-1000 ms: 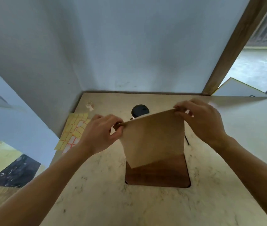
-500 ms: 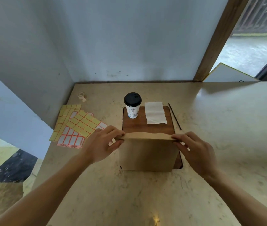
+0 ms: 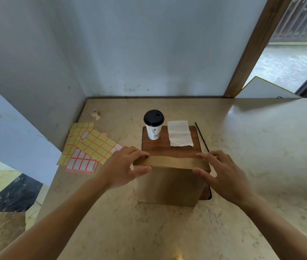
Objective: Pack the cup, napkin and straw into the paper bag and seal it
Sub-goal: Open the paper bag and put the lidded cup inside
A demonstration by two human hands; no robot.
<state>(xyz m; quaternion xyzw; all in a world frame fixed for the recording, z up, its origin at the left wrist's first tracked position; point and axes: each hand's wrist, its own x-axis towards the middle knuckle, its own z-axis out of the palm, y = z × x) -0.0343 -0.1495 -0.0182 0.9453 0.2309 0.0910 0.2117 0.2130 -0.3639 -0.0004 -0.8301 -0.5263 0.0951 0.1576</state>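
Observation:
A brown paper bag [image 3: 169,184] stands upright on the near end of a dark wooden board [image 3: 165,150]. My left hand [image 3: 124,166] grips the bag's top left corner, fingers over the rim and thumb on the front face. My right hand [image 3: 222,173] holds the top right corner the same way, fingers spread. Behind the bag on the board stands a white paper cup [image 3: 153,128] with a black lid, and beside it lies a folded white napkin [image 3: 179,134]. A thin black straw [image 3: 201,136] lies on the table along the board's right edge.
Yellow and white sticker sheets [image 3: 90,147] are spread on the beige table [image 3: 261,147] to the left of the board. A small tape roll [image 3: 95,112] sits near the back left corner. Walls close the back and left; the table's left edge drops to the floor.
The bag, held up in the air a second ago, has come down to stand on the board. Both hands stayed on its top corners and now press lower around the rim.

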